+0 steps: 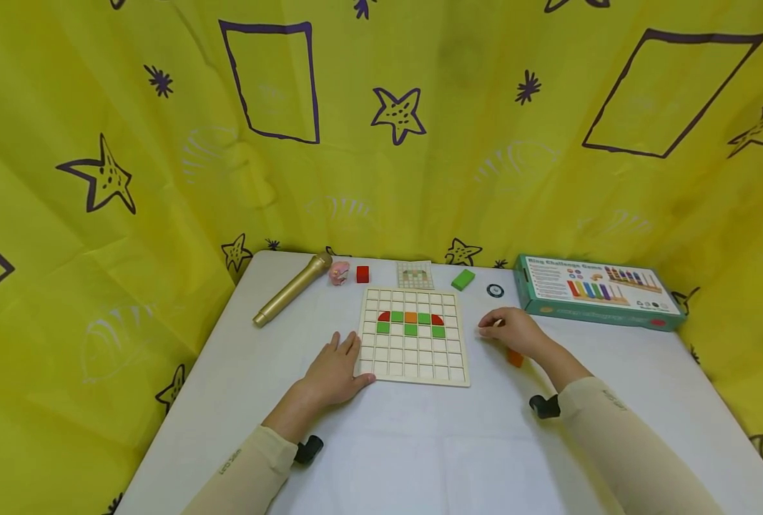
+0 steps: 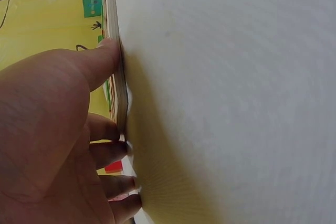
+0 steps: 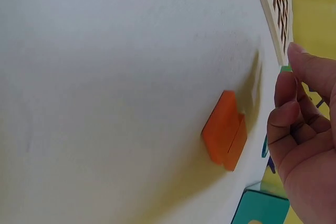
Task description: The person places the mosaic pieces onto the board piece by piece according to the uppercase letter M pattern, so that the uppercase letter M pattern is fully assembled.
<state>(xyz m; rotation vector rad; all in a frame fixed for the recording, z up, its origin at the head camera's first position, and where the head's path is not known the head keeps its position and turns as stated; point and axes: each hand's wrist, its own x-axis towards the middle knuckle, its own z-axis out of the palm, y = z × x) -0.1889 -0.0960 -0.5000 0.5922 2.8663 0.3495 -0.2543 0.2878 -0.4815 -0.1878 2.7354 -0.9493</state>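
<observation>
A light wooden grid board lies mid-table, with red, green and orange pieces in its upper rows. My left hand rests at the board's lower left, its fingers spread and its thumb at the near edge. In the left wrist view the left hand's thumb touches the board's side. Right of the board hovers my right hand, fingers loosely bent, with nothing visible between them. Below it on the table are orange blocks, partly hidden by that hand in the head view.
Behind the board lie a patterned card, a red block, a green block, a pink object and a small round disc. A gold microphone is at left, a game box at back right.
</observation>
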